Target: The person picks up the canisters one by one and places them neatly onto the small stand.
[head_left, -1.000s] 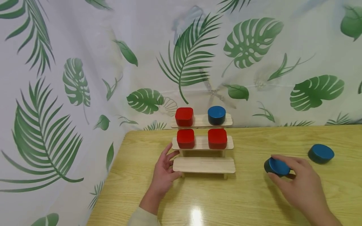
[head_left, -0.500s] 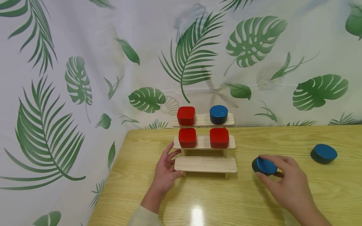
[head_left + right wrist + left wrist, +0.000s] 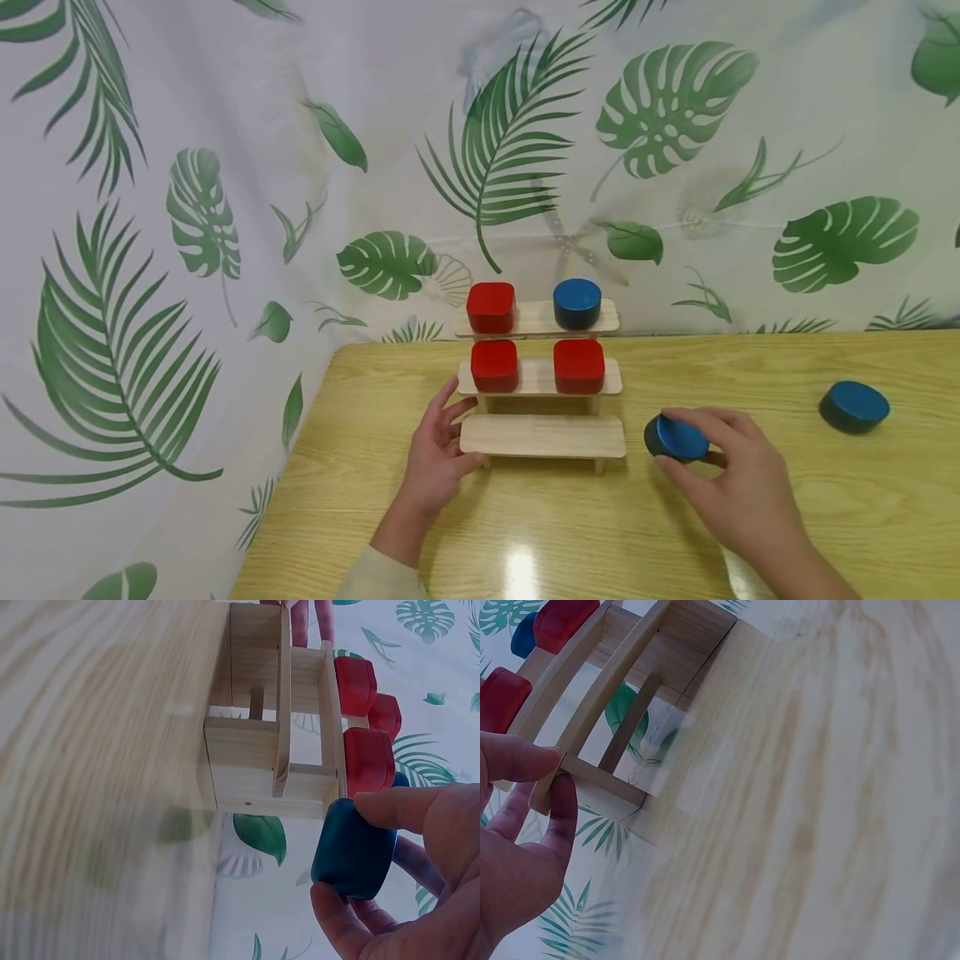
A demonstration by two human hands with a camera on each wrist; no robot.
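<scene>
A three-tier wooden stepped rack (image 3: 542, 437) stands at the back of the table. My left hand (image 3: 433, 467) grips the left end of its lowest shelf, with the thumb (image 3: 525, 759) above the board and fingers below it. To the right of the rack, my right hand (image 3: 738, 487) holds a blue round block (image 3: 681, 439) between thumb and fingers, tilted and raised off the table. The top tier carries a red rounded-square block (image 3: 491, 307) and a blue round block (image 3: 577, 304). On the middle tier sit two red blocks, one left (image 3: 495, 367) and one right (image 3: 579, 367).
Another blue round block (image 3: 854, 407) lies on the wooden table (image 3: 360, 392) at the far right. A white cloth with green leaves (image 3: 675, 108) hangs behind the table and along its left side.
My right hand has moved left with the blue round block, bringing it closer to the rack's lowest shelf. The left hand keeps its grip on the rack.
</scene>
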